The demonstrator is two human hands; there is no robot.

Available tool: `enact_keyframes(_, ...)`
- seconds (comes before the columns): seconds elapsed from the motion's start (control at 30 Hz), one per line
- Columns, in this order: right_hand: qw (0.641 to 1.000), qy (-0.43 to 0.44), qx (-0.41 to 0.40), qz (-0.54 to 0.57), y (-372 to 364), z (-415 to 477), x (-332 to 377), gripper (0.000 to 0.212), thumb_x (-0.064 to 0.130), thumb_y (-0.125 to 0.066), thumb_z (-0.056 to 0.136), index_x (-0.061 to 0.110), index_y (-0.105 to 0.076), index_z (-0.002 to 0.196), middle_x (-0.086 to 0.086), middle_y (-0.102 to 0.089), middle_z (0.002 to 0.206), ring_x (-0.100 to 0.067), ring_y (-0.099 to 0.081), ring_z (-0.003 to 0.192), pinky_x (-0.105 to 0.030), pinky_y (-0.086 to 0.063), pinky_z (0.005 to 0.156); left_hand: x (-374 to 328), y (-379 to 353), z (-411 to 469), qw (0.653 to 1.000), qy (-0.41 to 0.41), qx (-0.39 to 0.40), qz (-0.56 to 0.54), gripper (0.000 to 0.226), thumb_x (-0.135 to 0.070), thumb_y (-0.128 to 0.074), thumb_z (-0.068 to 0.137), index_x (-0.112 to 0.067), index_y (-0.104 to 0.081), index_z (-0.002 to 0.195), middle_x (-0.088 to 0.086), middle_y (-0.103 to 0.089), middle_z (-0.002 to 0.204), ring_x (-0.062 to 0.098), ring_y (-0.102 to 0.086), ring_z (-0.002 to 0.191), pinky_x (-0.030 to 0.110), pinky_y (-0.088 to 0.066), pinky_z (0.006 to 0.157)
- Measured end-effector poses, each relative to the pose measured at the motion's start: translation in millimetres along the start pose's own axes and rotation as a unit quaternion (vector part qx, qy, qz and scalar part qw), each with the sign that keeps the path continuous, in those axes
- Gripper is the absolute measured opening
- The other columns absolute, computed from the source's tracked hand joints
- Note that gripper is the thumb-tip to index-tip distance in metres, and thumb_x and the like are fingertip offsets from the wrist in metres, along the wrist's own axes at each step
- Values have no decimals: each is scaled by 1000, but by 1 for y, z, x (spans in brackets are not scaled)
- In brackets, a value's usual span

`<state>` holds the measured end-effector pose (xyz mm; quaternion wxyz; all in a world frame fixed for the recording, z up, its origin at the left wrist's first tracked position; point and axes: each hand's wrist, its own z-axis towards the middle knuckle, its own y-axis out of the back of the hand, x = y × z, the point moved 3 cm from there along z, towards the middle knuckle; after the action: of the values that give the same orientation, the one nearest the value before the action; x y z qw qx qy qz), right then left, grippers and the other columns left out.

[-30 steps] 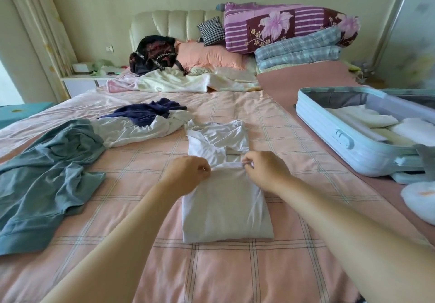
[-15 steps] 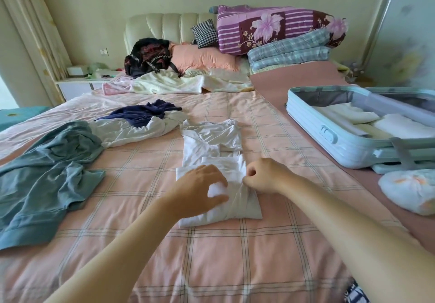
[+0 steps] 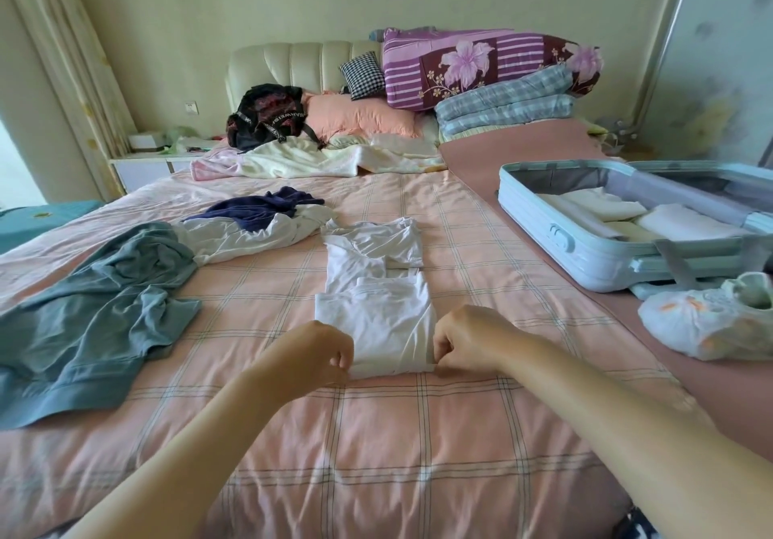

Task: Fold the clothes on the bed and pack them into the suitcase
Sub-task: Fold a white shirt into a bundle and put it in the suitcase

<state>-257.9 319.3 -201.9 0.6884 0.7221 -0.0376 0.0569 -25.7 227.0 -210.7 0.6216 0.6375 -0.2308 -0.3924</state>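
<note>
My left hand (image 3: 324, 352) and right hand (image 3: 464, 339) dropped to pinch the white shirt's (image 3: 378, 312) near corners; suitcase (image 3: 585, 254) partly packed, three garments unfolded.

We see a white T-shirt (image 3: 378, 308) lying partly folded in the middle of the pink checked bed (image 3: 418, 434), its near end doubled over. To its left lie a crumpled grey-blue garment (image 3: 92, 321) and a white garment (image 3: 247, 237) with a navy one (image 3: 259, 208) on top. On the right, a pale blue suitcase (image 3: 585, 254) sits open, folded white clothes (image 3: 652, 218) inside.
</note>
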Motion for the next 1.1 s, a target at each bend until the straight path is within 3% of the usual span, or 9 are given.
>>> enact_keyframes(0.2,996,-5,65,-64,14,-12,-20,15,38,-81,76,26,-78,85,17,-63,72,-6,-60,78,-27,-50,73,21,14,-2,998,60,29,16,26,-35,-85,69,-39,-60,61,-24,-61,64,-4,-57,69,25,-51,72)
enact_keyframes(0.33,992,7,67,-104,3,-12,-10,10,35,-71,77,26,-73,80,15,-59,76,-11,-59,82,-27,-44,70,1,1,-3,993,24,96,57,14,-44,-75,76,-34,-66,76,-23,-62,74,-2,-58,74,19,-46,69)
enact_keyframes(0.43,994,30,-16,-103,4,-4,-3,15,41,-59,80,28,-59,73,9,-58,88,-15,-53,89,-27,-32,76,-11,3,11,998,7,40,39,22,-50,-56,90,-34,-66,80,-19,-66,81,1,-61,78,24,-52,76)
enact_keyframes(0.57,990,36,-134,-10,3,17,6,12,30,-51,94,22,-59,97,4,-55,103,-21,-55,97,-32,-39,77,-4,5,42,992,7,-127,-9,16,-24,-51,99,-26,-67,100,-11,-63,98,12,-56,95,38,-50,89)
enact_keyframes(0.7,985,3,-159,69,3,45,-3,24,26,-44,104,27,-61,121,15,-55,130,-19,-61,109,-35,-46,85,36,1,63,990,84,-100,50,22,-31,-50,101,-27,-66,115,-6,-62,122,18,-51,115,36,-38,99)
enact_keyframes(0.8,982,18,-167,83,10,68,-7,32,22,-47,104,31,-63,131,15,-60,137,-14,-58,122,-32,-45,98,53,-1,74,991,102,-69,49,21,-46,-52,97,-34,-66,108,-11,-64,111,16,-51,109,35,-33,95)
enact_keyframes(0.87,987,21,-131,91,12,82,-9,34,26,-49,104,35,-61,134,14,-64,132,-13,-57,122,-32,-44,99,55,0,83,992,91,-72,48,19,-51,-56,94,-36,-66,99,-17,-64,98,12,-51,102,33,-32,93)
enact_keyframes(1.0,999,22,-43,7,6,103,-17,35,35,-52,102,36,-58,136,11,-58,132,-13,-54,122,-28,-40,95,57,5,93,993,58,-95,48,11,-45,-63,90,-36,-69,91,-21,-61,84,7,-52,97,28,-27,89)
enact_keyframes(1.1,999,-6,-36,8,3,112,-32,32,39,-59,96,34,-63,127,13,-59,124,-12,-58,113,-27,-41,87,65,11,92,985,72,-154,38,11,-36,-59,94,-35,-70,96,-16,-60,87,12,-53,97,30,-24,82)
